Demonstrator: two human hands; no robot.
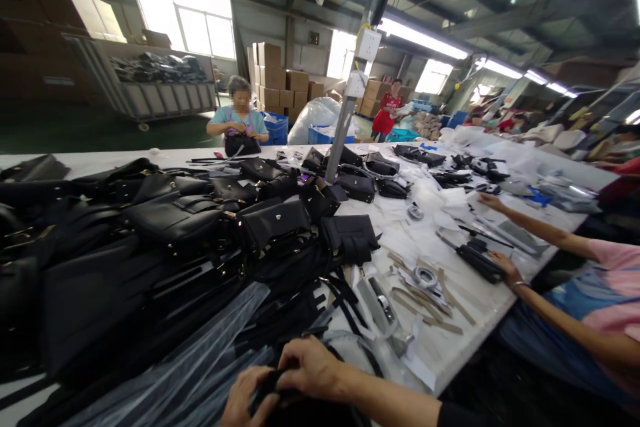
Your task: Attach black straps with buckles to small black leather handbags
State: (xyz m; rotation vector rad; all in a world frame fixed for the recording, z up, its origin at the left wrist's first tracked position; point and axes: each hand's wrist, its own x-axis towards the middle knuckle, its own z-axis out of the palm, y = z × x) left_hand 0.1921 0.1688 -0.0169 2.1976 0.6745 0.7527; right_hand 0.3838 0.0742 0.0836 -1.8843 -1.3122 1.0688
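At the near edge of the table, both my hands are closed on a black bag (300, 407) that the bottom of the view partly cuts off. My left hand (246, 395) grips its left side, the thumb curled over the dark material. From the right reaches my right hand (311, 368), its fingers bent and pinching the bag's upper edge. Just beyond lie clear plastic sleeves (220, 333) and black straps. A large heap of black handbags (175, 217) spreads to the left and ahead of my hands.
A grey post (343, 127) with socket boxes rises from the table (493, 317). Brown strips (427, 307) and a tape roll (425, 276) lie to the right. A co-worker's hands (506, 270) hold a black item there. Another person (239, 117) works on a bag across the table.
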